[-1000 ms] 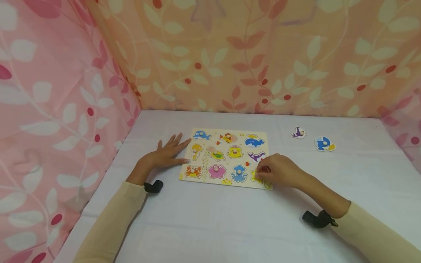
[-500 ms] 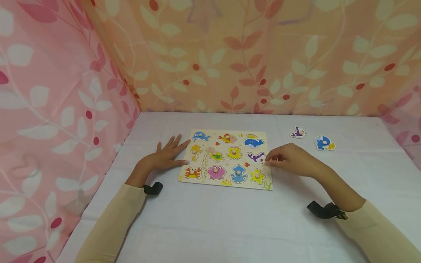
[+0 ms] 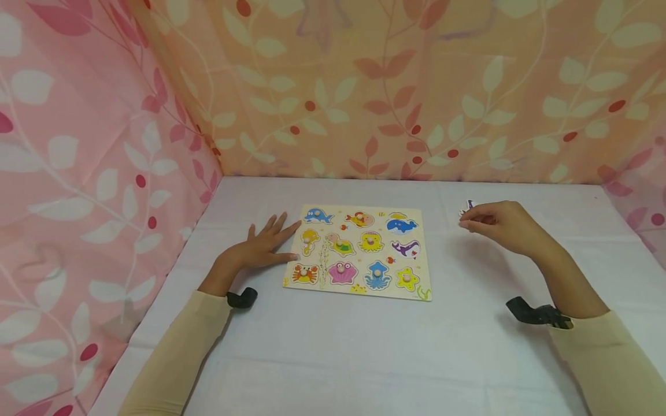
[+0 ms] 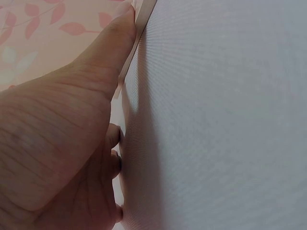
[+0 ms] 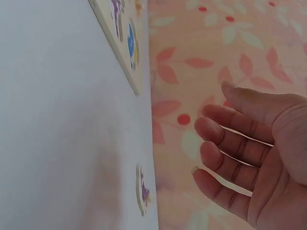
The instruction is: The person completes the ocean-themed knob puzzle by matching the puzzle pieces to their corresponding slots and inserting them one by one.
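A wooden peg puzzle board (image 3: 424, 271) with sea-animal pictures lies mid-table. Most of its pictures carry small knobs; the blue whale (image 3: 402, 226) and the purple animal (image 3: 406, 249) at its right side show none. My left hand (image 3: 262, 245) lies flat with fingers spread, thumb and index fingertip at the board's left edge. To the right of the board, my right hand (image 3: 499, 225) hovers over the table, fingers loosely bent and nothing between them. Beside its fingertips lies a loose purple puzzle piece (image 5: 144, 191), partly covered in the head view. The loose blue piece is hidden behind that hand.
A white cloth (image 3: 333, 352) covers the table. Floral curtains stand behind it (image 3: 333, 104) and along the left side. Each wrist wears a black camera mount, such as the right mount (image 3: 536, 312) at the sleeve's edge.
My right hand has moved from the starfish corner of the board, past its right edge, up and right to the loose pieces. My left hand has stayed at the board's left edge.
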A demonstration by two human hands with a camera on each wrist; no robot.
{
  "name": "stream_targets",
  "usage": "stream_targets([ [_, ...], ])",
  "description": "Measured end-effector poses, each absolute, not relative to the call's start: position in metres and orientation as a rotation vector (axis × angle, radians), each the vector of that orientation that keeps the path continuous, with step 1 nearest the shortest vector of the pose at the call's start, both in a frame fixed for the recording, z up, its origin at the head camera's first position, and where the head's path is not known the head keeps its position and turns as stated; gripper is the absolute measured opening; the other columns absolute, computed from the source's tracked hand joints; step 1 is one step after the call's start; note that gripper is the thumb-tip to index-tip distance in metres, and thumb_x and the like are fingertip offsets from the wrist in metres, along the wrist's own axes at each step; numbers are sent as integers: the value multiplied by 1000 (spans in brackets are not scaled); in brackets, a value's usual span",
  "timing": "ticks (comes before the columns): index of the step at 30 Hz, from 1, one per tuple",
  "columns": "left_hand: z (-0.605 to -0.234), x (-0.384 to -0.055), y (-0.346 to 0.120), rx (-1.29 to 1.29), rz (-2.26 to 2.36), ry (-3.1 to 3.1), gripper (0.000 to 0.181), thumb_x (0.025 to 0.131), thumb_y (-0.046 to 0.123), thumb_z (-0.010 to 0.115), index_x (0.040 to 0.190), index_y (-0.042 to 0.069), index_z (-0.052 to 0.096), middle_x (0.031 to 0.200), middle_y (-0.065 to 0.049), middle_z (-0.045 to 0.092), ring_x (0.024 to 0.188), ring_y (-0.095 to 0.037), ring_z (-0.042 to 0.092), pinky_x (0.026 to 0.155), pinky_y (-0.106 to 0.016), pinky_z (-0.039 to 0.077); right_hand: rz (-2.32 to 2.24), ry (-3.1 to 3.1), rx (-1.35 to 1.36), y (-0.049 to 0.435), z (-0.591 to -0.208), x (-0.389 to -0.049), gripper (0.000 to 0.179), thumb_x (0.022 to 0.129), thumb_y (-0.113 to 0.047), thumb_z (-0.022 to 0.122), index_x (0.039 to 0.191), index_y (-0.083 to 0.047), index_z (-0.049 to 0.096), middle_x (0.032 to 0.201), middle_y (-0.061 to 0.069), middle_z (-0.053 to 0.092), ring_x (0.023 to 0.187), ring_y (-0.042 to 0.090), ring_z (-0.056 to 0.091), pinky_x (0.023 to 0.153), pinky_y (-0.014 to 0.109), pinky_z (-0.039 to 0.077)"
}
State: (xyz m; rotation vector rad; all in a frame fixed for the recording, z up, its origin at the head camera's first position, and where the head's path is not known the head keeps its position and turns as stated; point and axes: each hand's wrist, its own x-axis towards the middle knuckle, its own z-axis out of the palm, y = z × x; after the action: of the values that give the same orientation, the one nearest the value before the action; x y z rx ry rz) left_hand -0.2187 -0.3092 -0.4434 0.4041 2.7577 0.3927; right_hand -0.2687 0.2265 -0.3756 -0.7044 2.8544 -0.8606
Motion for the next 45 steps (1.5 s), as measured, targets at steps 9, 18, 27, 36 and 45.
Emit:
stream_targets([
  [9,-440,-221,-309,435,395,2768,94,91,69,58,164,34,12,171,-11,-7,155,-39,-12,111,-75,-11,-877,2960,-464,265,-377,-282,39,96,-41,71,113,-6,76,95,12,76,86,20,65,67,27,51],
  [18,-443,-215,-309,409,414,2741,93,92,66,60,164,33,12,170,-12,-7,154,-39,-12,111,-75,-12,-811,3029,-389,287,-390,-287,41,97,-39,69,109,0,76,95,16,73,92,33,59,68,36,45],
  [27,-446,-216,-311,398,382,2744,93,92,69,57,164,37,9,171,-8,-10,155,-36,-14,112,-74,-11,-738,3103,-287,302,-399,-290,42,98,-40,67,110,0,74,88,16,70,88,36,58,64,39,41],
  [36,-444,-218,-313,393,409,2738,93,91,70,58,164,37,9,171,-8,-10,155,-35,-15,112,-74,-13,-703,3099,-230,316,-411,-297,41,95,-39,71,108,0,75,90,18,70,87,37,58,62,37,40],
  [45,-442,-216,-312,440,420,2747,91,93,66,58,164,33,12,170,-12,-8,155,-38,-12,111,-75,-12,-672,3050,-154,319,-420,-295,41,92,-36,75,105,3,72,92,19,71,92,39,56,66,43,39],
])
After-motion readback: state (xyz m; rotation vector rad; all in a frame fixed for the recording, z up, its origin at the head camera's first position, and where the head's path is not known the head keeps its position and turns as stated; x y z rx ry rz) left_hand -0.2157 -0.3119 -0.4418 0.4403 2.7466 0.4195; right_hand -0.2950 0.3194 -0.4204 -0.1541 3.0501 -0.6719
